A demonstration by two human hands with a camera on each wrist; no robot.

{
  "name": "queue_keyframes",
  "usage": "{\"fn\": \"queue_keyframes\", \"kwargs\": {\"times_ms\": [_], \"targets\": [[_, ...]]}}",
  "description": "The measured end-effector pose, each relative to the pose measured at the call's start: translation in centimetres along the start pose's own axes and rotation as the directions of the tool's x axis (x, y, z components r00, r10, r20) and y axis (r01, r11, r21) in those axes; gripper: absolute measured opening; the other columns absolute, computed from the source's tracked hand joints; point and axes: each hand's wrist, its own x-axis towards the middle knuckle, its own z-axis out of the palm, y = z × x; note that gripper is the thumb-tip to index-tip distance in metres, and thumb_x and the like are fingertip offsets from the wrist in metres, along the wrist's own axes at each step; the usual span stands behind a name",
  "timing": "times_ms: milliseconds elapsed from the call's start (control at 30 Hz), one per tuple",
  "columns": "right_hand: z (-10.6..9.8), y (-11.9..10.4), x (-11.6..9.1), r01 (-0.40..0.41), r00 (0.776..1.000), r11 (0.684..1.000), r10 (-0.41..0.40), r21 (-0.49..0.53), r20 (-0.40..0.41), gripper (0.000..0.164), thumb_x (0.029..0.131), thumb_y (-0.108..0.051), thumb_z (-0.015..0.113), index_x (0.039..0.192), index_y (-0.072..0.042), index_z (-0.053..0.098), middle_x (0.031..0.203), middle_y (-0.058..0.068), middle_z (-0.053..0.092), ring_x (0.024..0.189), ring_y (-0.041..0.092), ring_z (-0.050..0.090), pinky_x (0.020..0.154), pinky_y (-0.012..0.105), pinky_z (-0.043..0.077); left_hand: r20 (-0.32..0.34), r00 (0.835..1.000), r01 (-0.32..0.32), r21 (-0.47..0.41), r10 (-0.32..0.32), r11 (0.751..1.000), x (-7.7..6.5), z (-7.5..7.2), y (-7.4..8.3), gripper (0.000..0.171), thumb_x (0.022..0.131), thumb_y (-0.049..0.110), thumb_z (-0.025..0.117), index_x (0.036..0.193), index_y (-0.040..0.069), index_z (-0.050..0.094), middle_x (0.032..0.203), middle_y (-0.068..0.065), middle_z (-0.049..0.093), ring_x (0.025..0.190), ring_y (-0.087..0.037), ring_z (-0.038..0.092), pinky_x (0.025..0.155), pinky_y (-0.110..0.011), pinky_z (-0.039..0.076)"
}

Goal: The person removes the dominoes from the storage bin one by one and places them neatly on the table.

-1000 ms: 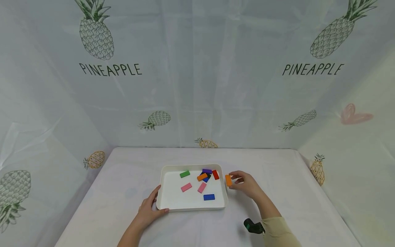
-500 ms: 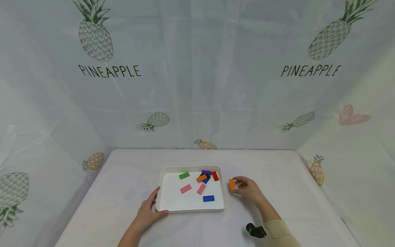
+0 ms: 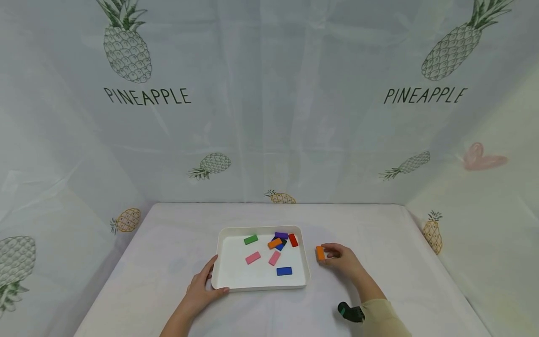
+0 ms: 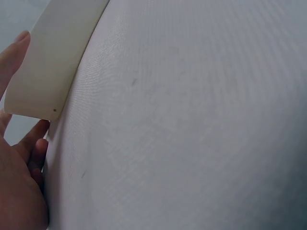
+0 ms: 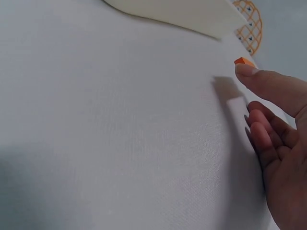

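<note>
A white tray (image 3: 236,279) lies on the table with several coloured rectangular blocks in it. At its near left corner my left hand (image 3: 200,289) holds on, with the thumb (image 4: 14,55) along the front wall and fingers round the left side. To the right of the tray, my right hand (image 3: 342,260) pinches an orange block (image 3: 320,253) between thumb and fingers. Only a small end of that block (image 5: 243,62) shows above the thumb in the right wrist view. Whether it touches the cloth I cannot tell.
In the tray, a second orange block (image 3: 275,243) lies over a blue and a black one. Purple (image 3: 281,235), red (image 3: 293,240), green (image 3: 251,239), pink (image 3: 253,258) and blue (image 3: 284,271) blocks lie around. Curtains with pineapple prints surround the white-covered table (image 3: 370,224).
My right hand has moved right and slightly nearer, carrying the orange block away from the tray's right wall. The left hand and the blocks in the tray stay put.
</note>
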Motion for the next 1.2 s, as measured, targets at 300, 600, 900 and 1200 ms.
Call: {"fn": "queue_keyframes", "kwargs": {"times_ms": [300,600,900,1200], "targets": [[-0.22,-0.42,0.25,-0.018,1.0,1.0,0.018,-0.004,0.005,0.043,0.066,-0.016,0.079,0.106,-0.013,0.065,0.085,0.004,0.059,0.078,0.018,0.051,0.07,0.031,0.041,-0.002,1.0,0.014,0.004,-0.014,1.0,0.08,0.0,0.03,0.101,0.057,0.05,0.079,0.14,0.032,0.026,0.128,-0.002,0.045,0.109,-0.022,0.039,0.086,-0.058,0.028],[0.0,-0.32,0.82,-0.04,0.999,0.999,0.04,-0.035,-0.008,0.047,0.061,-0.014,0.082,0.104,-0.011,0.066,0.08,0.003,0.056,0.075,0.018,0.048,0.065,0.029,0.04,-0.001,1.0,0.0,0.01,0.0,1.0,0.23,0.02,-0.15,0.1,0.057,0.051,0.079,0.14,0.032,0.026,0.128,-0.001,0.045,0.109,-0.021,0.039,0.085,-0.056,0.03],[0.22,-0.76,0.61,-0.052,0.999,0.998,0.051,-0.041,-0.016,0.046,0.06,-0.009,0.082,0.103,-0.008,0.066,0.079,0.004,0.055,0.074,0.018,0.047,0.064,0.028,0.04,0.009,1.0,-0.018,-0.003,0.018,1.0,0.35,0.05,-0.5,0.098,0.059,0.052,0.077,0.14,0.035,0.024,0.128,0.002,0.044,0.109,-0.02,0.039,0.086,-0.055,0.029],[0.32,-0.71,0.5,-0.028,1.0,0.999,0.028,-0.022,-0.009,0.056,0.057,-0.012,0.084,0.109,-0.007,0.062,0.086,0.003,0.056,0.077,0.017,0.047,0.067,0.03,0.04,0.01,1.0,-0.016,-0.007,0.016,1.0,0.37,0.05,-0.59,0.098,0.059,0.053,0.076,0.14,0.036,0.023,0.13,0.002,0.043,0.111,-0.021,0.038,0.087,-0.057,0.027]]}}
